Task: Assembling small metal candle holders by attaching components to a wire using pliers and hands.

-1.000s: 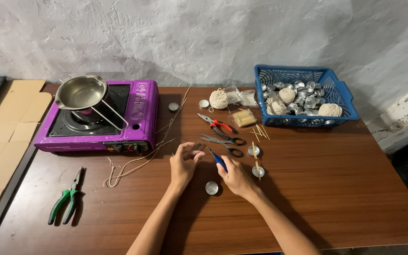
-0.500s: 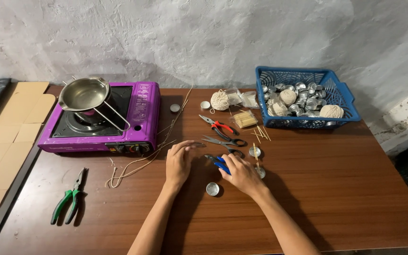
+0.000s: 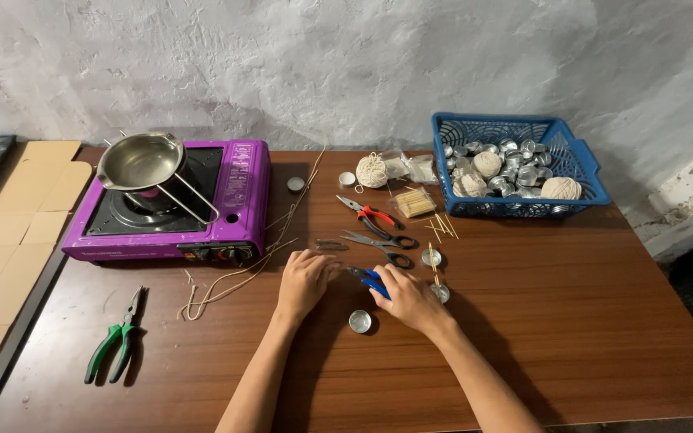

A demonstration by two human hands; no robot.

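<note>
My right hand [image 3: 407, 297] grips a blue-handled tool [image 3: 368, 280] on the brown table [image 3: 571, 321], its tip pointing left. My left hand [image 3: 305, 278] rests just left of that tip, fingers curled close to it; whether they pinch anything is too small to tell. A small round metal cup [image 3: 359, 321] lies on the table just in front of and between both hands. Black-handled scissors [image 3: 382, 243] and red-handled pliers [image 3: 369, 214] lie just beyond my hands.
A purple portable stove [image 3: 172, 204] with a steel pot [image 3: 141, 160] stands at the left. A blue basket [image 3: 516, 164] of metal cups and twine balls is back right. Green pliers [image 3: 114, 337], loose string [image 3: 234, 277], wooden sticks [image 3: 415, 201] and two more cups [image 3: 431, 257] lie around.
Both hands have shifted slightly away from me and closer together. The blue tool stays in my right hand.
</note>
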